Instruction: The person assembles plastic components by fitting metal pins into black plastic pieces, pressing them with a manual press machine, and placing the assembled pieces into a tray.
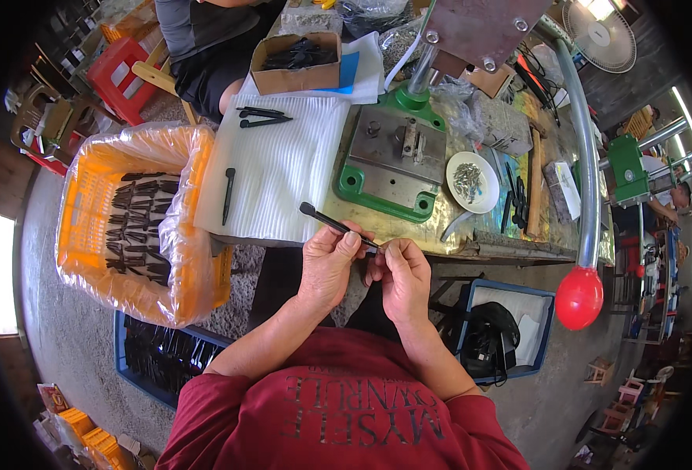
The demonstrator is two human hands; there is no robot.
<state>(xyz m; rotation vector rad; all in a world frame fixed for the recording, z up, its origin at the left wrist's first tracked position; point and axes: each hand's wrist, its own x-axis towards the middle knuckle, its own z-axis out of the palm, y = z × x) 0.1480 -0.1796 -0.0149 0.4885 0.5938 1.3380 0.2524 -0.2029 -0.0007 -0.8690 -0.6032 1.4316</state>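
My left hand [329, 262] pinches a slim black stick-like piece [321, 217] with a rounded end, held aslant just off the bench's front edge. My right hand [402, 276] has its fingertips closed at the piece's other end; any small part between them is hidden. White foam sheeting [283, 168] lies ahead to the left, with one similar black piece [228, 196] alone and several [264, 117] farther back. Ahead of my hands stands a hand press with a green base [351, 182]. Beside it, a white bowl [484, 205] holds small metal parts [467, 180].
A plastic-lined orange crate [80, 243] of black pieces stands left, above a blue crate [119, 345]. The press lever's red knob [578, 298] juts out at right. Below is a blue bin [548, 321] with a black bag [491, 337]. Another person [205, 47] sits far left.
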